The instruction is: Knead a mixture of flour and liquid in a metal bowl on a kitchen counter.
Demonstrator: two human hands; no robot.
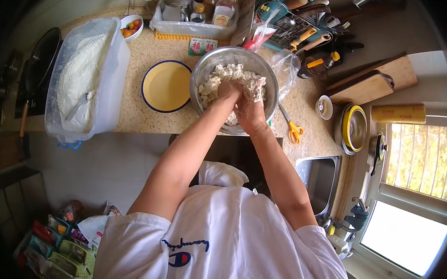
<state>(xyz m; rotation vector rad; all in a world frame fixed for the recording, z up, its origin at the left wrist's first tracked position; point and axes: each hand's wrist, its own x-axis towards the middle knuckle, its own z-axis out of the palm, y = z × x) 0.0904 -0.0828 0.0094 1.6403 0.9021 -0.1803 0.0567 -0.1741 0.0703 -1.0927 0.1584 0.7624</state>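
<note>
Shaggy, lumpy dough [233, 72] lies in a round stainless steel bowl [273, 71] on the speckled counter. Both hands are inside the bowl. My left hand [229, 90] presses into the middle of the dough, its fingers largely hidden by it. To its right, my right hand [250, 108] has dough stuck to its fingers, which are partly buried in the lumps; whether it grips any is unclear. A yellow enamel basin [166, 86] with a blue rim stands just left of the bowl. Further left, a plastic tub [114, 75] holds white flour [79, 77] and a scoop [76, 107].
Orange-handled scissors [295, 132] lie right of the bowl, beside a clear plastic bag [285, 72]. Behind stand a tray of bottles [195, 29] and a utensil rack [291, 28]. A sink [318, 183] is at the right, a black pan [42, 63] at the far left.
</note>
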